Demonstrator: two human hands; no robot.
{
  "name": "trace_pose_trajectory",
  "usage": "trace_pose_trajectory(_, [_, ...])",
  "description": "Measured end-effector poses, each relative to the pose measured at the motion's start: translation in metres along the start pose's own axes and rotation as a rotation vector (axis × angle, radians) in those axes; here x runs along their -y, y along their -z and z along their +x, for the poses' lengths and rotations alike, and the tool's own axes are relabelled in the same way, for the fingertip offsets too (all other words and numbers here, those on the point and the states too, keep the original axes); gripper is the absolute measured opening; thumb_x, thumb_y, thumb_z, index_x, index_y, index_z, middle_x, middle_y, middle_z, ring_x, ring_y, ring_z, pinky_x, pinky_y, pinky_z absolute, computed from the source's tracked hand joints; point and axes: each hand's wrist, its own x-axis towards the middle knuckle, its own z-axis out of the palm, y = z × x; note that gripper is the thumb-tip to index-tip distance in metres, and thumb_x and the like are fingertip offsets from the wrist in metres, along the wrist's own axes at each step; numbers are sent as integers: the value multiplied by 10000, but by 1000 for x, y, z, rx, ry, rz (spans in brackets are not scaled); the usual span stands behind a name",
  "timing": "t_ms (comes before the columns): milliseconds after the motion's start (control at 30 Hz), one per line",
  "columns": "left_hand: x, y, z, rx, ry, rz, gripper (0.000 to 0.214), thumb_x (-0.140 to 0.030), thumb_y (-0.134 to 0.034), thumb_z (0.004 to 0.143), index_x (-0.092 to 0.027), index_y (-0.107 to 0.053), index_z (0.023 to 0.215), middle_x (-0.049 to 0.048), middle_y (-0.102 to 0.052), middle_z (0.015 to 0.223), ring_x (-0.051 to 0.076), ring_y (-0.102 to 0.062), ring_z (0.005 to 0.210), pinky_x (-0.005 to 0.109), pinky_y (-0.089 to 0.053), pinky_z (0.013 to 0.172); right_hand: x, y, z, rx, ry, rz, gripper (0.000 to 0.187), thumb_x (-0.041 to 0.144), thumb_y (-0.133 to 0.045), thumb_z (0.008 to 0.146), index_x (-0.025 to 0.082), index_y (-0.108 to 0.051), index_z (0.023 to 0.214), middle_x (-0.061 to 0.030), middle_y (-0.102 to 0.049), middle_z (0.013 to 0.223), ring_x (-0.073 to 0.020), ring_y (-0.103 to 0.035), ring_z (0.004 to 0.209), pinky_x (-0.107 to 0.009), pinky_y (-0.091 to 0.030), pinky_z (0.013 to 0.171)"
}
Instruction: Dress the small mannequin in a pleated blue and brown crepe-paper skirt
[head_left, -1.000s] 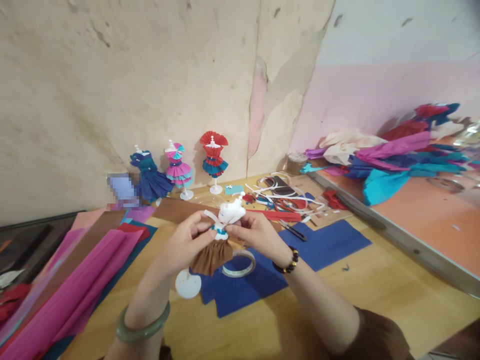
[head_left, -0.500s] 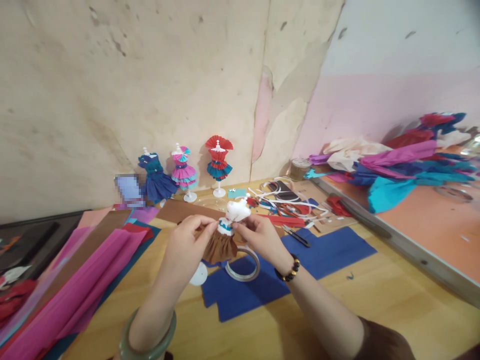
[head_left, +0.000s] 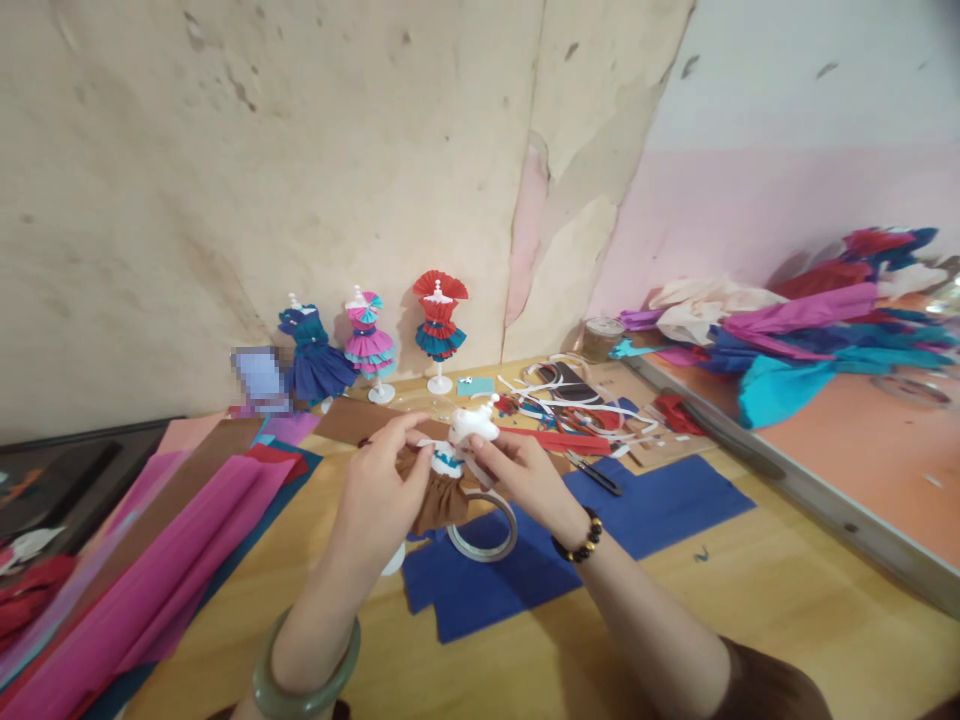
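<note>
Both my hands hold a small white mannequin (head_left: pixel 472 424) above the wooden table (head_left: pixel 750 600). A pleated brown paper skirt (head_left: pixel 442 500) and a teal waistband wrap around it. My left hand (head_left: pixel 382 490) is closed around the skirt at the waist. My right hand (head_left: pixel 517 470) pinches the waist from the right, under the white bust. The mannequin's round white base (head_left: pixel 394 562) shows just below my left hand. A roll of clear tape (head_left: pixel 484 525) lies on the blue paper sheet (head_left: pixel 660 505) under my hands.
Three dressed mannequins stand by the wall: dark blue (head_left: pixel 311 355), pink (head_left: pixel 367 345), red and teal (head_left: pixel 439 325). Pink and brown crepe sheets (head_left: pixel 150 570) lie at left. Black scissors (head_left: pixel 592 470), paper strips (head_left: pixel 570 395) and a crepe pile (head_left: pixel 810 330) sit at right.
The mannequin has tilted more towards the horizontal and sunk a little. My left hand has closed further over the brown skirt, hiding most of the white base.
</note>
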Motion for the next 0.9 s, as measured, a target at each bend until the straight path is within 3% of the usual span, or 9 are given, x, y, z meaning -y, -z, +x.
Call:
trace_pose_trajectory(100, [-8, -2, -7, 62, -79, 30, 259, -212, -561, 897, -244, -641, 1141, 3, -764, 892, 213, -710, 913, 329, -519, 842, -4, 0, 0, -33, -3, -43, 552, 696, -549, 851, 188, -514, 637, 32, -463, 558, -102, -393, 512, -246, -324, 496])
trace_pose_trajectory(200, [-16, -11, -19, 176, -183, 118, 230, -174, -534, 908, -255, -661, 1083, 10, -771, 883, 222, -716, 830, 340, -518, 765, -9, -1, 1, -63, 8, -76, 568, 692, -546, 856, 191, -486, 596, 35, -439, 534, -99, -379, 501, -245, -285, 480])
trace_pose_trajectory(367, [-34, -29, -40, 203, -407, 300, 285, -134, -454, 923, -218, -686, 1066, 65, -743, 770, 256, -691, 701, 379, -516, 672, -12, 1, 3, -73, -7, -54, 557, 675, -604, 824, 190, -486, 576, 45, -406, 531, -95, -350, 512, -249, -256, 483])
trace_pose_trajectory(433, [-40, -27, -44, 270, -451, 255, 278, -174, -500, 918, -207, -658, 1144, 84, -756, 812, 275, -704, 734, 389, -528, 680, -10, 2, 3, -72, -35, -40, 553, 668, -617, 816, 189, -486, 572, 45, -406, 523, -94, -347, 508, -249, -250, 479])
trace_pose_trajectory(533, [-39, -15, -40, 282, -335, 76, 217, -290, -588, 912, -240, -616, 1121, 20, -753, 798, 231, -699, 694, 336, -509, 620, -5, 5, 3, -60, -39, -43, 572, 670, -596, 830, 191, -466, 546, 40, -418, 502, -94, -362, 494, -249, -268, 485])
trace_pose_trajectory(567, [-35, -10, -35, 222, -251, 71, 188, -326, -574, 926, -252, -607, 1096, 2, -740, 774, 216, -689, 683, 329, -500, 632, -4, 6, 3, -56, -31, -50, 575, 671, -588, 836, 190, -468, 544, 37, -429, 501, -95, -375, 493, -249, -278, 488])
trace_pose_trajectory(633, [-24, -4, -25, 85, -111, 136, 160, -339, -511, 949, -239, -603, 1035, 33, -730, 852, 229, -687, 783, 354, -499, 700, -2, 6, 3, -45, -31, -47, 569, 674, -575, 845, 187, -493, 561, 29, -456, 512, -102, -406, 496, -248, -301, 494])
trace_pose_trajectory(700, [-11, -4, -14, 43, 2, 184, 208, -311, -540, 904, -209, -588, 1079, 86, -718, 979, 283, -674, 956, 428, -500, 826, -3, 5, 2, -40, -43, -31, 559, 675, -571, 850, 184, -519, 588, 25, -468, 526, -108, -423, 499, -248, -318, 495])
trace_pose_trajectory(900, [8, -21, -5, 304, 249, -157, 373, -322, -686, 774, -192, -559, 1100, 117, -695, 1130, 288, -668, 1059, 434, -518, 903, -5, 0, 0, -17, -33, 3, 543, 685, -570, 850, 173, -597, 674, 17, -506, 565, -118, -454, 521, -251, -376, 519])
